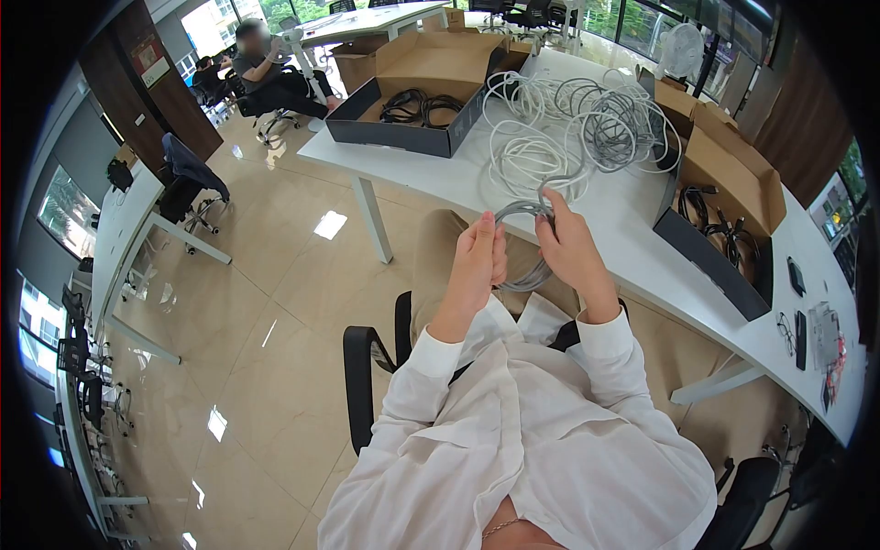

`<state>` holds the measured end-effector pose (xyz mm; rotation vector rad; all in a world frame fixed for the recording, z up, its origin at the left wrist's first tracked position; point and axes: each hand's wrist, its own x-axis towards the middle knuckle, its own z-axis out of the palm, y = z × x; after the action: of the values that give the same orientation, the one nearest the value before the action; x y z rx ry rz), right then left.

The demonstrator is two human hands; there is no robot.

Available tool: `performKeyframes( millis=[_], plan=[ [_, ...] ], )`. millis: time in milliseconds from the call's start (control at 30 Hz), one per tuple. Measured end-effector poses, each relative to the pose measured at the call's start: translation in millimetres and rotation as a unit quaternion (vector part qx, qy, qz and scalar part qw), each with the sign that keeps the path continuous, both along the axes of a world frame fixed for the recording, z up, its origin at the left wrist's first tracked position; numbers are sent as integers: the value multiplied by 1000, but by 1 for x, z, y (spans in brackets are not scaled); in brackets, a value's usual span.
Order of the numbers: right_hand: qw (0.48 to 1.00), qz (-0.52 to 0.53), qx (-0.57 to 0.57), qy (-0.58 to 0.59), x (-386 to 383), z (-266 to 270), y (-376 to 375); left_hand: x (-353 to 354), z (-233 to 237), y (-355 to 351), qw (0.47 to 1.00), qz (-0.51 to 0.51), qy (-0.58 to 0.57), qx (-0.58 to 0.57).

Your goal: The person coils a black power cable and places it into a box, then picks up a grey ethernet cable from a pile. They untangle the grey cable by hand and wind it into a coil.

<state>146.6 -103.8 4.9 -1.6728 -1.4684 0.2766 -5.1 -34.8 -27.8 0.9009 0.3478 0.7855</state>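
Observation:
A coiled grey cable (525,277) hangs between my two hands, over my lap at the table's front edge. My left hand (480,260) is closed round the left side of the coil. On the right side, my right hand (570,247) grips the coil near its top, the index finger raised along the cable. Just beyond my hands, loops of white cable (533,163) lie spread on the white table (619,225). A tangle of grey cable (616,131) rests behind them, towards the right.
An open box (431,139) with black cables (403,107) stands at the back left of the table. Another open box (715,268) with black cables (724,229) is at the right, beside a phone (796,276). A seated person (266,69) is far back left.

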Motion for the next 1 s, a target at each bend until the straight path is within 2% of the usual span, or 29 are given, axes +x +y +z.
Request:
performKeyframes(
  millis=[100, 200, 300, 400, 467, 533, 600, 700, 800, 900, 1000],
  plan=[
    [991, -21, 21, -127, 0, -8, 0, -7, -3, 11, 995, -64, -18, -67],
    [985, -11, 13, -172, -9, -6, -4, -9, -4, 17, 992, -77, -18, -96],
    [975, 34, 68, -207, -11, -8, -6, -14, 0, 18, 991, -75, -19, -107],
    [972, 92, 174, -128, -5, -12, 3, -17, 4, 20, 988, -88, -36, -118],
    [991, 75, 112, 12, -8, -11, 3, -18, 7, 18, 987, -95, -45, -120],
    [986, 68, 91, 123, -9, -13, 7, -17, 6, 18, 988, -97, -45, -115],
    [970, 74, 109, 205, -11, -17, 14, -18, 5, 19, 987, -98, -49, -114],
    [956, 65, 108, 264, -20, -5, 6, -18, 3, 18, 988, -97, -54, -108],
    [985, 15, 104, 139, -9, -20, 14, -18, 10, 12, 992, -89, -44, -78],
    [991, -21, 128, 23, -3, -33, 23, -19, 17, 2, 995, -83, -31, -41],
    [990, -85, 108, -21, -6, -34, 28, -14, 18, -6, 997, -72, -17, -11]
  ],
)
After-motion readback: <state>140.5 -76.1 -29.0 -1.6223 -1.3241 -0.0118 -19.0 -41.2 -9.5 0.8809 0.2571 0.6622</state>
